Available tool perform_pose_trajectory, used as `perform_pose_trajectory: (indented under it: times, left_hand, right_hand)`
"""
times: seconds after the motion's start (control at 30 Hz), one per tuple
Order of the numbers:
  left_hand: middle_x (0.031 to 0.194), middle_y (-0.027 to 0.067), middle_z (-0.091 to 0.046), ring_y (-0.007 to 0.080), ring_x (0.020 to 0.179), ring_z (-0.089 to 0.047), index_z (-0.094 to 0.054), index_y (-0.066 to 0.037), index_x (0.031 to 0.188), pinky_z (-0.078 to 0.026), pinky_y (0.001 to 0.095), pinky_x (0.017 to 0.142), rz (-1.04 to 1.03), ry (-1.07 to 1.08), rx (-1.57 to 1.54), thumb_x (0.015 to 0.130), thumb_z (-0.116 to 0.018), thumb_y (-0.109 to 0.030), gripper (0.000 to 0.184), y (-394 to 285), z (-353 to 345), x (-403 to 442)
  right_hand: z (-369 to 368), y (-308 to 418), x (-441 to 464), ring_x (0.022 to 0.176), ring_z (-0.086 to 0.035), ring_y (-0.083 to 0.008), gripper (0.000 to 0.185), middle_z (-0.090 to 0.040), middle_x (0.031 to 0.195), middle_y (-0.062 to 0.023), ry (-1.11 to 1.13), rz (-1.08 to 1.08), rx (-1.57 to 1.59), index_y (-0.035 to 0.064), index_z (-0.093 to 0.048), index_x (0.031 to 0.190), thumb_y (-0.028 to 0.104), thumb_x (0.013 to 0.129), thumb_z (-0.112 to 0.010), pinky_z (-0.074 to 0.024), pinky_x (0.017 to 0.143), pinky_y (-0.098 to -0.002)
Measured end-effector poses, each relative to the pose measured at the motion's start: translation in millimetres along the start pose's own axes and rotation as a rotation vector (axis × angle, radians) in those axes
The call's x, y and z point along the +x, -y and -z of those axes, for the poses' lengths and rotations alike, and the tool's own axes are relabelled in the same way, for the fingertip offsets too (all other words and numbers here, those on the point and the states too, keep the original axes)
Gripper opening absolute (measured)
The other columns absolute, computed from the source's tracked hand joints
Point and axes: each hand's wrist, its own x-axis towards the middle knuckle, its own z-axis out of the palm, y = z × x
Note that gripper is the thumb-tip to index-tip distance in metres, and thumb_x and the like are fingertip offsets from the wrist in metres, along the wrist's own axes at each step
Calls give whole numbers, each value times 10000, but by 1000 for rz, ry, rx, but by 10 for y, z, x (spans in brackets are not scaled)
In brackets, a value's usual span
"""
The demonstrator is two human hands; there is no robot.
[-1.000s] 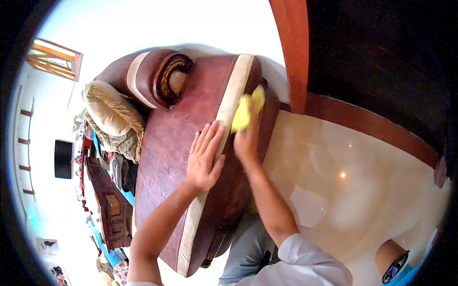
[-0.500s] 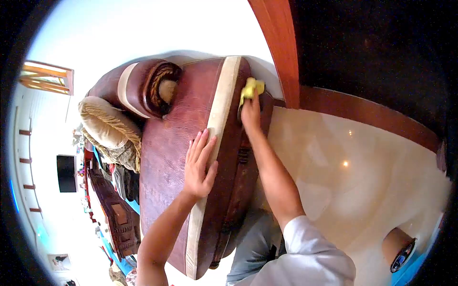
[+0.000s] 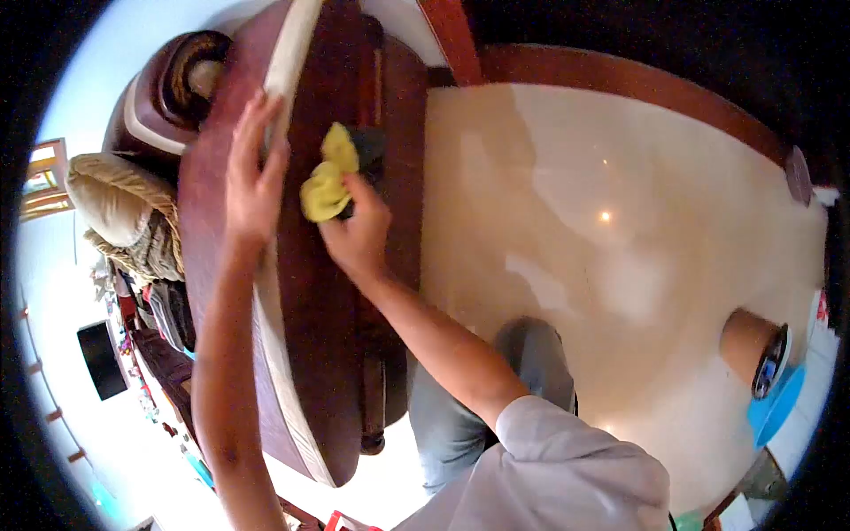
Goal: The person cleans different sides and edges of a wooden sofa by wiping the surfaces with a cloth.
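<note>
A maroon leather sofa (image 3: pixel 314 345) with a cream stripe (image 3: pixel 292 53) along its seat edge fills the middle left. My right hand (image 3: pixel 361 234) is closed on a yellow cloth (image 3: pixel 328 190), which is bunched up against the sofa's dark front side, below the stripe. Something dark shows behind the cloth; I cannot make out what it is. My left hand (image 3: pixel 252 181) lies on the seat's edge beside the stripe, its fingers stretched out and slightly blurred, with nothing in it.
A beige cushion (image 3: pixel 115 199) leans by the rolled armrest (image 3: pixel 199 80) at the left. Glossy tile floor (image 3: pixel 549 257) spreads to the right. A brown cylindrical container (image 3: pixel 744 341) stands near a blue object (image 3: pixel 779 407). Dark red wood trim (image 3: pixel 611 84) edges the floor.
My right hand has brought the yellow cloth from the sofa's far corner back toward me, along the front side. My left hand has shifted to the seat's edge. The view has moved.
</note>
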Motion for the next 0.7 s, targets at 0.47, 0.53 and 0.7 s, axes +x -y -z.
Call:
perform_pose_trajectory:
  times: [0.47, 0.53, 0.7]
  left_hand:
    - [1500, 221, -510, 382, 1422, -460, -434, -149, 1536, -368, 460, 1174, -107, 88, 140, 950, -695, -222, 646, -710, 264, -1327]
    - [1550, 227, -445, 404, 1464, -392, -413, -158, 1549, -323, 492, 1203, -154, 144, 241, 959, -682, -245, 654, -819, 456, -1652]
    - [1583, 233, -406, 410, 1487, -353, -442, -106, 1528, -278, 554, 1213, -64, 109, 255, 1009, -592, -293, 571, -993, 862, -2505]
  right_hand:
    - [901, 340, -3089, 1145, -668, -376, 506, -705, 1187, -176, 368, 4, -13, 43, -661, 1211, 127, 740, -823, -505, 1025, -469]
    - [854, 743, -3207, 1356, -532, -358, 685, -570, 1419, -214, 425, 78, 38, 29, -518, 1430, 99, 804, -788, -404, 1140, -436]
    - [397, 863, -2789, 1537, -257, -403, 985, -320, 1636, -231, 304, 125, 206, 57, -267, 1611, 163, 784, -791, -164, 1256, -519]
